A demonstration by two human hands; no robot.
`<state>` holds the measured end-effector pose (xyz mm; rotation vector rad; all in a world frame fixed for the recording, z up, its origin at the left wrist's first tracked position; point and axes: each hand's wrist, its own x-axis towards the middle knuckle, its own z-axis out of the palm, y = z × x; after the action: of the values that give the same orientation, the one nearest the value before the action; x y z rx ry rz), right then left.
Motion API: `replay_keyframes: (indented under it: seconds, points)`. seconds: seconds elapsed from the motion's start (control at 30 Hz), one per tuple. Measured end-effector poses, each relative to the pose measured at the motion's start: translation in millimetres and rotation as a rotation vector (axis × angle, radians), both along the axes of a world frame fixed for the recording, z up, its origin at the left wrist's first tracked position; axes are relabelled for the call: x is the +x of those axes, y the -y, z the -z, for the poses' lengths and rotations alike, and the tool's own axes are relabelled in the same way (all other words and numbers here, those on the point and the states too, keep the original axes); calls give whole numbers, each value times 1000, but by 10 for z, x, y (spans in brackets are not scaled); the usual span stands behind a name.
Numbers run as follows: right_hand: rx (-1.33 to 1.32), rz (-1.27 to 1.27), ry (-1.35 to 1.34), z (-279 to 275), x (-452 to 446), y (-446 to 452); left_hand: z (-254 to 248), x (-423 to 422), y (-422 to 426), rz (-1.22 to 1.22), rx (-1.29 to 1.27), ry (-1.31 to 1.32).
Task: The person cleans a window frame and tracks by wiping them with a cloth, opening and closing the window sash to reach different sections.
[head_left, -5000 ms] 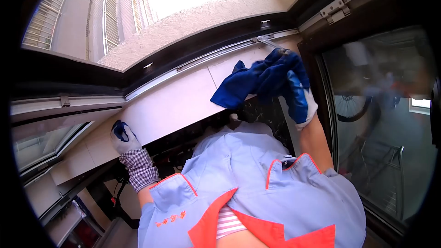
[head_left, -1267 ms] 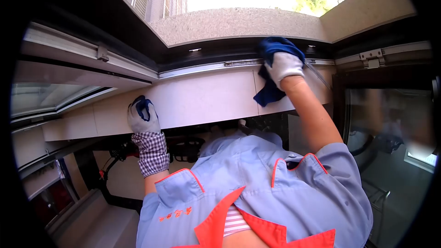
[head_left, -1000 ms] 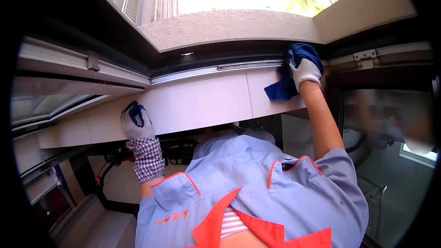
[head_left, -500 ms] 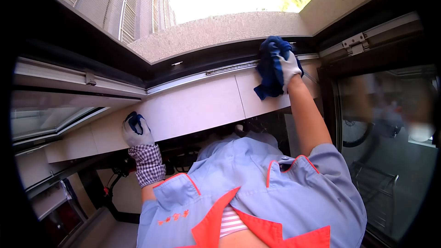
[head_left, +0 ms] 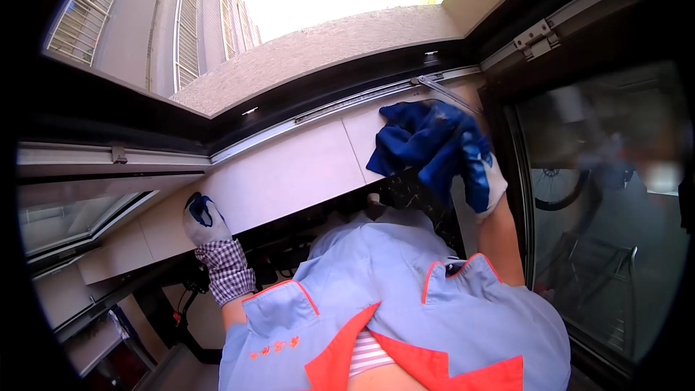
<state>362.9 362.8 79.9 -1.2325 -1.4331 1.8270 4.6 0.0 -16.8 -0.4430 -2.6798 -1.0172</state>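
A bunched dark blue cloth (head_left: 416, 137) hangs from my right hand (head_left: 483, 179), which wears a white glove with blue fingers. That hand is closed on the cloth's right side, over the right end of the pale tiled windowsill (head_left: 286, 166). Part of the cloth lies over the sill, and some droops past its inner edge. My left hand (head_left: 206, 219), in a matching glove with a checked sleeve cover at the wrist, rests on the sill's left part. Its fingers are curled in, and I see nothing held in them.
Beyond the sill runs a dark window frame with a metal track (head_left: 326, 111). A metal stay arm (head_left: 449, 93) stands at its right end. An opened glass sash (head_left: 594, 232) is close on my right; another sash (head_left: 79, 206) is at left. Outside is a rough ledge (head_left: 311, 51).
My right hand has drawn back from the window track toward my body and slightly right, pulling the cloth with it. The stay arm now shows. My left hand stays on the sill.
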Motion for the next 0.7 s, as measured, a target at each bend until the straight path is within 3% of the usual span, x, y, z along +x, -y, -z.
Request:
replay_keyframes:
  seconds: [0.07, 0.17, 0.2, 0.27, 0.3, 0.4, 0.43, 0.53, 0.7]
  points:
    - [127, -78, 376, -53, 196, 43, 1, 7, 20, 8, -46, -24]
    - [346, -129, 672, -213, 471, -44, 19, -13, 43, 16, -79, -44]
    - [395, -79, 468, 158, 730, -144, 25, -14, 48, 16, -76, -40]
    - [353, 147, -6, -484, 297, 65, 156, -69, 105, -23, -41, 59]
    - [383, 273, -82, -486, 235, 103, 183, -66, 100, -45, 72, 105]
    - [306, 83, 236, 293, 749, -64, 11, 38, -122, 53, 236, 90]
    - [357, 125, 73, 176, 574, 25, -84, 102, -236, 116, 255, 47]
    - [280, 320, -62, -104, 223, 26, -269, 251, -467, 302, 225, -65]
    - [371, 143, 578, 427, -137, -640, -107, 213, -644, 312, 131, 48]
